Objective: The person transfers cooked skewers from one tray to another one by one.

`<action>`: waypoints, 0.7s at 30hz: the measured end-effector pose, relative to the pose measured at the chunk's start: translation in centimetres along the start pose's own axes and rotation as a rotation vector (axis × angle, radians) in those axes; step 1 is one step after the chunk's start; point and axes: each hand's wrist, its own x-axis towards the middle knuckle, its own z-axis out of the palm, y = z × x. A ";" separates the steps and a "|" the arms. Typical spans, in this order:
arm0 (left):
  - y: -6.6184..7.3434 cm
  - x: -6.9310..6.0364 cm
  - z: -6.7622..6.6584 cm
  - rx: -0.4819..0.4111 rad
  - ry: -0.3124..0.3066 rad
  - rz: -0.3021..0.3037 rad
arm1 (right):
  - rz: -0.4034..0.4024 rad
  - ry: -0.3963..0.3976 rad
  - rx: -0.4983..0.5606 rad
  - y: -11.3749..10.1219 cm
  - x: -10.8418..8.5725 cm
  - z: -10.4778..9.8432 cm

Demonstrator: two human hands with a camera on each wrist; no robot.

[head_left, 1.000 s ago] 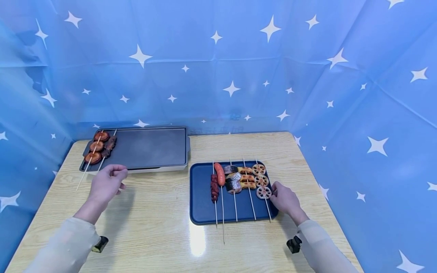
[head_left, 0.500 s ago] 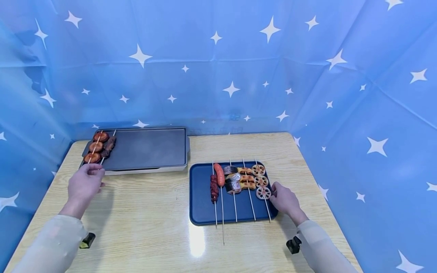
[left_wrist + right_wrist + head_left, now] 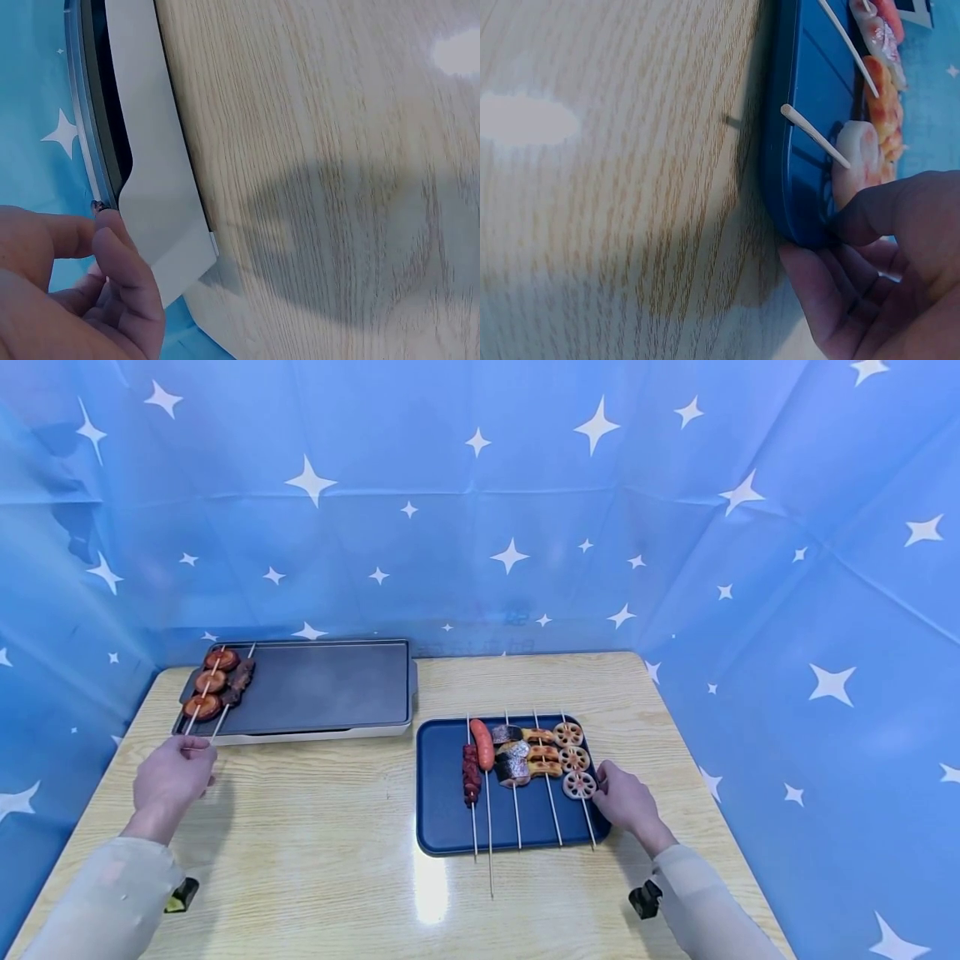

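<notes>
My left hand [image 3: 174, 777] is at the lower end of a skewer of brown mushroom-like rounds [image 3: 212, 682], its thumb and fingertips pinching the stick; the stick's end is hidden by the hand. A dark meat skewer [image 3: 238, 683] lies just to the right on the grey griddle plate [image 3: 330, 685]. My right hand [image 3: 627, 793] grips the right rim of a blue tray [image 3: 780, 165], thumb above and fingers below. Beside that thumb is a lotus root skewer [image 3: 575, 760] on the tray.
Also on the tray lie a red meat skewer [image 3: 471, 772], a sausage skewer [image 3: 482, 745], a fish-like skewer [image 3: 513, 764] and a yellow grilled skewer [image 3: 544, 756]. Several sticks overhang the front rim. A blue starred curtain [image 3: 450, 543] surrounds the wooden table [image 3: 337, 843].
My left hand has moved left and down, from near the meat skewer's stick to the mushroom skewer's stick, which it now pinches. The right hand and tray have stayed still.
</notes>
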 end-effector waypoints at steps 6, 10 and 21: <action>-0.2 0.0 -0.2 0.053 -0.011 -0.020 | 0.009 -0.002 0.000 0.0 0.0 0.0; -0.2 0.0 -0.2 0.089 0.015 -0.032 | 0.011 -0.003 0.000 0.1 0.1 0.1; -0.1 0.0 0.1 0.091 0.059 -0.034 | 0.016 -0.004 -0.001 0.4 0.2 0.3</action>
